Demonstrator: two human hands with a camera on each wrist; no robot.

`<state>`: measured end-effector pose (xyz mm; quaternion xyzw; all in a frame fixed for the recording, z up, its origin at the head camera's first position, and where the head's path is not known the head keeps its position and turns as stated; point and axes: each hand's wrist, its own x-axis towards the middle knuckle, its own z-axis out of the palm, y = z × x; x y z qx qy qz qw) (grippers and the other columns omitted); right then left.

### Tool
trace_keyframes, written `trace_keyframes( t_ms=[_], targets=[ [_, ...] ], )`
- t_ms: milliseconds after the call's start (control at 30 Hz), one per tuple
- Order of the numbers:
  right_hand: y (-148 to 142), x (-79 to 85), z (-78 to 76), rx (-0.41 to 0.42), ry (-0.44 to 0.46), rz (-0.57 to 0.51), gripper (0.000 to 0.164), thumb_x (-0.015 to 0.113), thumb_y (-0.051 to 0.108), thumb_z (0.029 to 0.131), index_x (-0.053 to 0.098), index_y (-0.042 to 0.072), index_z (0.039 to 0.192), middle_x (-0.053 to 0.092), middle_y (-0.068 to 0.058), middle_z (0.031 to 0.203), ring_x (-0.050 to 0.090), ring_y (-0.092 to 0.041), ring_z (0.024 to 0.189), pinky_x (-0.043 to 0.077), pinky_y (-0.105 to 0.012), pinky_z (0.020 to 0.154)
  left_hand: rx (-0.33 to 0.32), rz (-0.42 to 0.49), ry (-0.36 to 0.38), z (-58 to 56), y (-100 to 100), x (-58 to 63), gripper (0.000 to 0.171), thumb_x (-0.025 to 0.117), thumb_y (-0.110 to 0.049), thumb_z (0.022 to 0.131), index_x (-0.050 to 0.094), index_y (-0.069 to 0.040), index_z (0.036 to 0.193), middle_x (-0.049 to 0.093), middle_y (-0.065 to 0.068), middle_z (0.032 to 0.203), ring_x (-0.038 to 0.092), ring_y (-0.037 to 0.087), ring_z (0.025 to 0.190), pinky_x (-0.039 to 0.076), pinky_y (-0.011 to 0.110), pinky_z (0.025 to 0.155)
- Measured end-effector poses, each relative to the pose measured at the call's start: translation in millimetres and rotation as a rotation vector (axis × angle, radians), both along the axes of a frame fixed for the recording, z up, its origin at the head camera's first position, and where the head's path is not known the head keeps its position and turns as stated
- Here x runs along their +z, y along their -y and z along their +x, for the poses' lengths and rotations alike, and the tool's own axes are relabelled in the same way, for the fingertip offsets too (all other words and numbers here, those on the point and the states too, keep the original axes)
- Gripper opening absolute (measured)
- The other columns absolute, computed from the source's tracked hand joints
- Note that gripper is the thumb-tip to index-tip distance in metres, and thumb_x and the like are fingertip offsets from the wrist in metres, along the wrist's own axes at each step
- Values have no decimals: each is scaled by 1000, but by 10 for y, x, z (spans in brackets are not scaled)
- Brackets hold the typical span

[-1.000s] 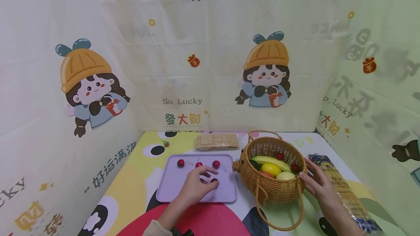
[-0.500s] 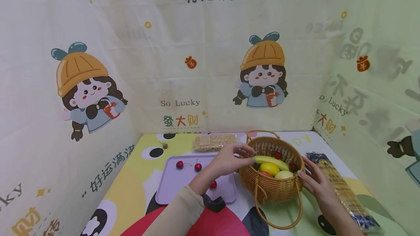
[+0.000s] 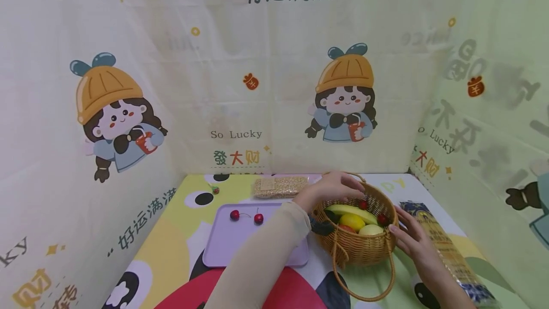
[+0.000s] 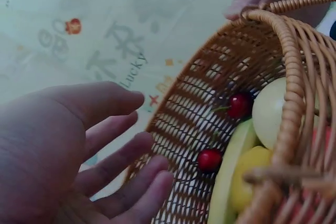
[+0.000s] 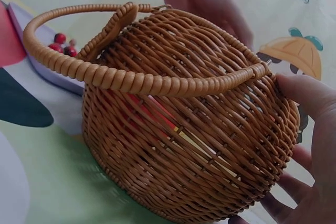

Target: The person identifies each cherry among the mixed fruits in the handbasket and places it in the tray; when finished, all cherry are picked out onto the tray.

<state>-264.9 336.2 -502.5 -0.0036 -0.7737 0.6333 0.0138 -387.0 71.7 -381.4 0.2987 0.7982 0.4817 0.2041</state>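
A round wicker basket point(image 3: 360, 247) stands on the table with a banana point(image 3: 350, 211), a lemon point(image 3: 352, 221), a pale apple point(image 3: 371, 229) and two cherries point(image 3: 362, 204) inside. My left hand point(image 3: 339, 186) hovers over the basket's far rim. In the left wrist view its fingers point(image 4: 121, 171) are spread and hold nothing, just beside the cherries point(image 4: 209, 159). My right hand point(image 3: 407, 240) lies flat against the basket's right side; the right wrist view shows its fingers point(image 5: 315, 129) against the weave point(image 5: 184, 145). On the purple tray point(image 3: 223, 247) left of the basket lie two cherries point(image 3: 234, 214).
A clear bag of grain point(image 3: 280, 187) lies behind the tray. To the right of the basket sits a long packet of noodles point(image 3: 446, 247). A small candy point(image 3: 216, 189) is at the back left. Printed cloth walls close in three sides.
My left hand rose from the tray's near cherries and crossed right to the basket's far rim. Fewer cherries show on the tray now. The right hand stayed on the basket.
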Motion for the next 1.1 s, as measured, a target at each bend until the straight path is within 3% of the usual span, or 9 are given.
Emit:
trace_keyframes(
  t_ms=[67, 200, 367, 500, 633, 733, 833, 967, 1100],
  targets=[
    [-12, 7, -4, -2, 1, 4, 74, 53, 34, 118, 14, 23, 180, 8, -27, 185, 33, -35, 160, 54, -14, 96, -16, -47, 31, -23, -91, -21, 29, 80, -28, 104, 82, -14, 129, 78, -9, 119, 75, 17, 111, 65, 40, 102],
    [0, 25, -30, 8, -7, 9, 74, 53, 34, 118, 15, 24, 180, 9, -26, 185, 30, -39, 163, 54, -14, 97, -6, -160, 48, -79, -191, -78, 34, 79, -28, 104, 80, -13, 134, 77, -6, 127, 73, 26, 125, 58, 51, 114],
    [-15, 40, -25, 19, 5, -4, 74, 52, 34, 119, 12, 25, 181, 4, -26, 186, 18, -52, 166, 54, -13, 95, -5, -282, -12, -190, -323, -149, 37, 76, -29, 105, 79, -14, 138, 76, -4, 134, 72, 25, 126, 60, 47, 111],
    [-40, 38, -6, 29, 11, -14, 74, 51, 33, 119, 11, 25, 181, 1, -27, 185, 13, -57, 167, 54, -12, 95, -66, -386, -121, -257, -450, -200, 36, 74, -34, 106, 78, -23, 140, 74, -12, 137, 70, 10, 120, 58, 32, 106],
    [-39, 25, -8, 36, 3, -8, 73, 51, 32, 119, 12, 25, 181, 4, -28, 185, 43, -14, 157, 55, -14, 96, -142, -467, -246, -291, -548, -239, 37, 70, -36, 109, 75, -28, 145, 72, -16, 144, 64, 0, 124, 53, 20, 105],
    [-40, 10, -9, 29, -5, -5, 73, 52, 32, 119, 13, 25, 181, 6, -29, 184, 46, 13, 133, 56, -15, 96, -176, -522, -267, -316, -612, -263, 39, 67, -37, 110, 73, -28, 149, 71, -15, 148, 64, 0, 127, 51, 18, 106],
    [-33, 7, -17, 31, -11, -9, 73, 52, 32, 119, 13, 25, 180, 5, -29, 184, 45, -12, 155, 55, -14, 96, -180, -567, -262, -345, -653, -286, 40, 65, -36, 111, 72, -29, 150, 70, -16, 150, 63, -1, 128, 50, 17, 107],
    [-21, 8, -25, 40, -17, -22, 72, 51, 30, 119, 14, 25, 180, 4, -28, 185, 14, -56, 167, 54, -13, 96, -157, -541, -264, -362, -679, -330, 37, 67, -31, 111, 74, -27, 147, 72, -14, 145, 65, 0, 125, 52, 17, 103],
    [-27, -10, -25, 35, -20, -30, 71, 52, 30, 119, 16, 26, 180, 6, -27, 185, 14, -55, 168, 55, -13, 96, -186, -513, -284, -353, -708, -366, 35, 69, -24, 109, 77, -26, 142, 75, -15, 137, 65, -1, 114, 52, 14, 92]
  ],
)
